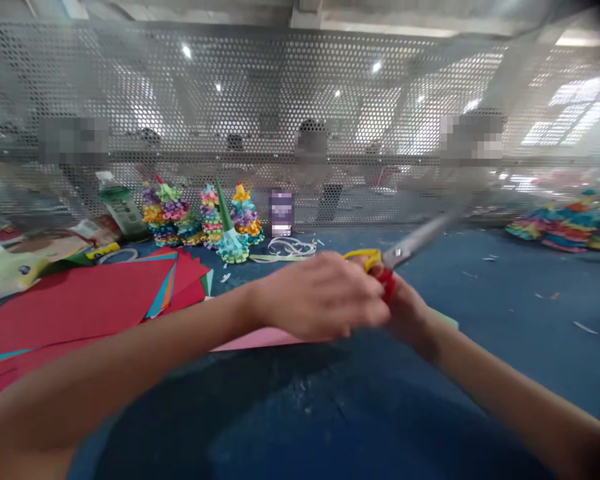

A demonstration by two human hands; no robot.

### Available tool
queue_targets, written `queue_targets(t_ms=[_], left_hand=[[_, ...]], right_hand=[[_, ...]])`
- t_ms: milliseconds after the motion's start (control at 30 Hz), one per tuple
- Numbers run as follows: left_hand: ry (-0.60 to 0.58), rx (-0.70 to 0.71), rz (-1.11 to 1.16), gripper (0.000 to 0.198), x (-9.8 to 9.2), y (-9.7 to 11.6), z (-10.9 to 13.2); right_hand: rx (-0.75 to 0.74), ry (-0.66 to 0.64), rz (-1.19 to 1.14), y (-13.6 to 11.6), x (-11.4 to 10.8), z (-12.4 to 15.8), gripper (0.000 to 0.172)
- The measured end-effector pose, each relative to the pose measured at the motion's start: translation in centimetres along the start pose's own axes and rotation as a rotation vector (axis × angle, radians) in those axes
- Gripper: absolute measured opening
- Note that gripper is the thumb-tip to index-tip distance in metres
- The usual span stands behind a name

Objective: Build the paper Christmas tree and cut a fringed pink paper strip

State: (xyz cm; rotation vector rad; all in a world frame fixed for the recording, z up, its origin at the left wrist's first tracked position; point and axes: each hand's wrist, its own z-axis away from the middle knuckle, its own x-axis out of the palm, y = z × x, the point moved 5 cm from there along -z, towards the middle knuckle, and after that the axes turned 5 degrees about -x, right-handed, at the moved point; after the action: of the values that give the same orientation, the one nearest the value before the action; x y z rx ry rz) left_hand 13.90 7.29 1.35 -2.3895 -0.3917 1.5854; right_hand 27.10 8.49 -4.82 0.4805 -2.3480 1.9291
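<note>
The scissors point(399, 252) sit where the two hands meet, above the counter point(290, 413) and a little right of centre, their yellow and red handles toward the person and their long axis running up and away to the right, so that the blurred blades point from the body toward the far right. The right hand point(409, 303) is nearest, lying just under and beside the handles, its fingers curled around them as far as the blur lets one judge. The left hand point(325, 300) comes in from the left, fingers bent and overlapping the handles' near side; whether it grips them or only lies against them cannot be told. Nor is it clear whether the blades are parted. Below the left hand a pink sheet point(260, 340) lies flat on the counter, with a pale green piece point(445, 319) showing beyond the right wrist and red sheets point(80, 293) stacked farther left.
</note>
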Motion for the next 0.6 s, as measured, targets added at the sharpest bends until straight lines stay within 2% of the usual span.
queue_targets(t_ms=[33, 67, 167, 267, 400, 467, 600], left_hand=[[-0.157, -0.322, 0.044, 0.034, 1.6, -2.8, 1.1], [-0.211, -0.477, 0.038, 0.039, 3.0, -4.6, 2.4], [-0.361, -0.673, 0.026, 0.061, 7.3, -7.0, 5.7], [-0.472, -0.756, 0.070, 0.053, 10.1, -7.2, 7.3], [-0.583, -0.845, 0.197, 0.032, 10.6, -6.8, 6.7], [-0.628, -0.912, 0.247, 0.039, 10.4, -6.8, 6.2], [-0.694, -1.019, 0.286, 0.069, 10.5, -6.7, 5.2]], right_hand=[[-0.052, 0.042, -0.048, -0.7, -1.1, -0.8, 0.023], [-0.083, 0.066, -0.093, -1.2, -2.1, -1.5, 0.025], [-0.106, 0.103, -0.174, -1.6, -4.4, -2.6, 0.028], [-0.098, 0.115, -0.206, -1.3, -5.3, -2.5, 0.028], [-0.059, 0.080, -0.249, -0.6, -4.1, -1.7, 0.025], [-0.036, 0.048, -0.258, -0.1, -3.1, -1.3, 0.026], [0.002, -0.043, -0.245, 1.2, -1.3, -0.6, 0.028]])
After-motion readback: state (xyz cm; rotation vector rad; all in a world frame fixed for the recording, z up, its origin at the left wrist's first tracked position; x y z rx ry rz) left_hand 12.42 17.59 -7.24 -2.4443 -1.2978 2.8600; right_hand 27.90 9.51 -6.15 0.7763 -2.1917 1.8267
